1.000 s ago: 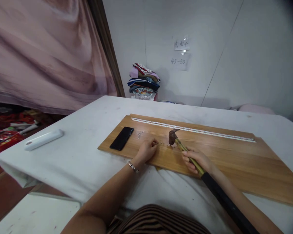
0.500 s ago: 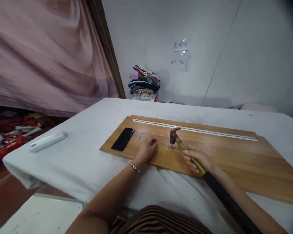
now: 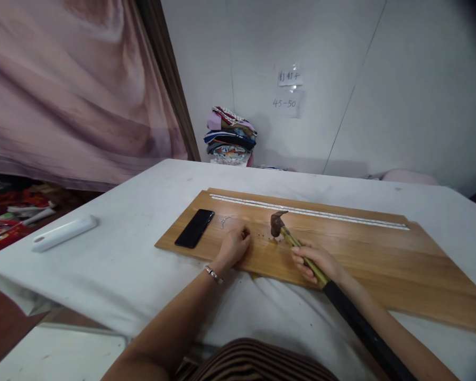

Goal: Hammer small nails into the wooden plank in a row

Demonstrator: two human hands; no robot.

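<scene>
My right hand [image 3: 311, 260] is wrapped round the handle of a claw hammer [image 3: 277, 223], whose rusty head is just over the wooden board [image 3: 365, 259]. My left hand [image 3: 235, 246] rests on the board with its fingers curled in; whatever they may hold is hidden. Between the hammer head and my left hand, several small dark specks, perhaps holes or nail heads, mark the wood. A small pile of nails [image 3: 223, 220] lies just beyond my left hand. Beside it is a black phone [image 3: 194, 228] on the board's left end.
Two pale strips [image 3: 313, 210] run along the board's far side. The board lies on a white-covered table [image 3: 135, 206], with a long white plastic object [image 3: 65, 233] at the left. Behind stand a stack of folded cloth [image 3: 230, 136] and a wall with paper notes [image 3: 287, 103].
The whole view has shifted slightly, so things appear a little further left. My hands and the hammer hold nearly the same places over the board.
</scene>
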